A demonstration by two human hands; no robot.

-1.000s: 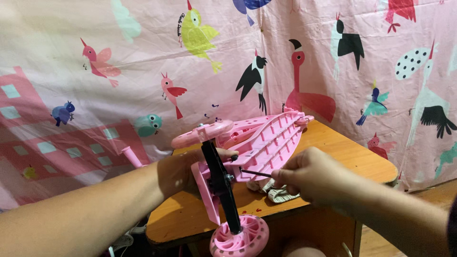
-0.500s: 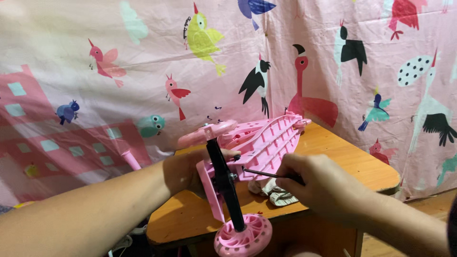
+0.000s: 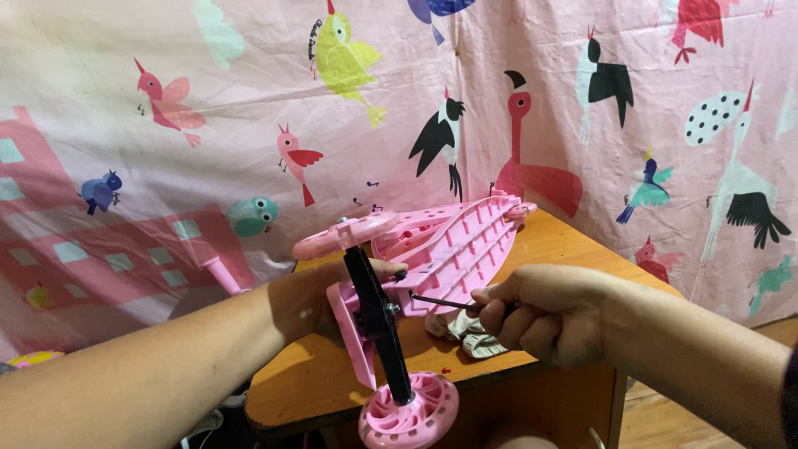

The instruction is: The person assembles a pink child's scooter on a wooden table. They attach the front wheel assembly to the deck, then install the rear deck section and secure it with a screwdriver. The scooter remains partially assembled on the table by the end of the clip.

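- The pink plastic toy scooter (image 3: pixel 449 241) lies upside down on the orange wooden table (image 3: pixel 316 382), its ribbed deck underside facing up and tilted.
- Two pink spoked wheels show: one (image 3: pixel 407 411) hanging off the table's front edge, one (image 3: pixel 345 235) at the top, joined by a black bar (image 3: pixel 378 320).
- The left hand (image 3: pixel 312 295) wraps closed around the scooter's front bracket.
- The right hand (image 3: pixel 540 312) is closed on a thin dark metal tool (image 3: pixel 440 303), its tip touching the deck near the bar.
- One crumpled pale cloth (image 3: pixel 465 333) lies beneath that hand.

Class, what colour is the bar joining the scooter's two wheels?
Black bar, clearest in the head view.
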